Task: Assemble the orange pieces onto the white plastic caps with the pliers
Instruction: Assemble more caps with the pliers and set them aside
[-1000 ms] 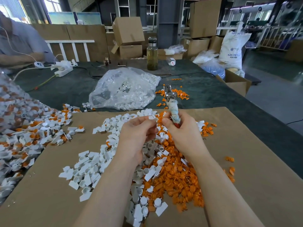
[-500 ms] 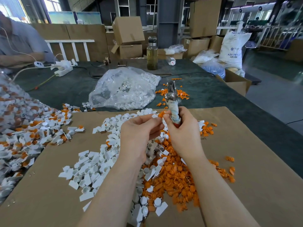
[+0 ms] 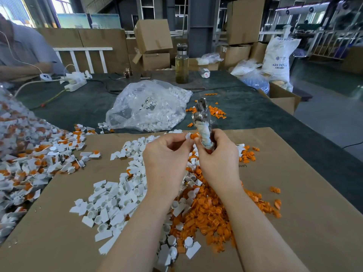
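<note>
While right hand [image 3: 218,160] grips the wrapped pliers [image 3: 203,126] upright, left hand [image 3: 167,154] fingers pinch a white cap [image 3: 188,136] with orange piece [image 3: 194,136] seated on it, touching the pliers handle. Loose white caps [image 3: 110,205] and orange pieces [image 3: 206,214] piled mid-cardboard [image 3: 294,222] on surface. Bag of caps [image 3: 149,107] toward far edge; warehouse boxes behind.

Premises: a factory or warehouse assembly floor; stacked cardboard boxes [image 3: 152,35] upper centre of the frame; a white sack printed ABS resin [image 3: 278,55] upper right; bulk heaps of white plastic caps [image 3: 110,205] and orange pieces [image 3: 206,214] on a cardboard-covered surface [image 3: 306,213]; metal railings upper right.
</note>
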Tool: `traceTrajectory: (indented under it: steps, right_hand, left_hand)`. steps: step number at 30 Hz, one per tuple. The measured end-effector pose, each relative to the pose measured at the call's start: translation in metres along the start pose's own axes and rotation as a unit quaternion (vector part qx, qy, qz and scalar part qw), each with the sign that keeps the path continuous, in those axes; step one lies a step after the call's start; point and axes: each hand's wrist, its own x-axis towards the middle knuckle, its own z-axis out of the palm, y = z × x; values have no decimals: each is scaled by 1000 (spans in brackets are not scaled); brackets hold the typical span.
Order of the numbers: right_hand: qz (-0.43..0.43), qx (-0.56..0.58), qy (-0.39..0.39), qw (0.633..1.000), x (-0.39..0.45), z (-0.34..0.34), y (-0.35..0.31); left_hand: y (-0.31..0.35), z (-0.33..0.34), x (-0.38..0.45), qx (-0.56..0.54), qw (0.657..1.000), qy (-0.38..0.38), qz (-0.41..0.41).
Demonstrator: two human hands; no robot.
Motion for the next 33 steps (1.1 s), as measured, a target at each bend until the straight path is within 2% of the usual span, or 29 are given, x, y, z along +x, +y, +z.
traceTrajectory:
  steps: [8,11,20,26,33]
  right_hand:
    - [2,-2,3,1000,0,0,-3]
    - [10,-6,-13,1000,0,-1,-3]
    - [19,34,-102,994,5,-5,-1]
    - [60,89,-181,978,8,-17,-1]
    - [79,52,-270,958,12,-34,7]
  left_hand:
    - [3,-1,-5,60,996,0,70]
    - [2,-1,-4,64,995,-1,71]
    - [-5,-2,1,30,999,25,29]
    - [-9,-6,6,2,1000,23,0]
    - [-6,-11,11,-85,996,31,-17]
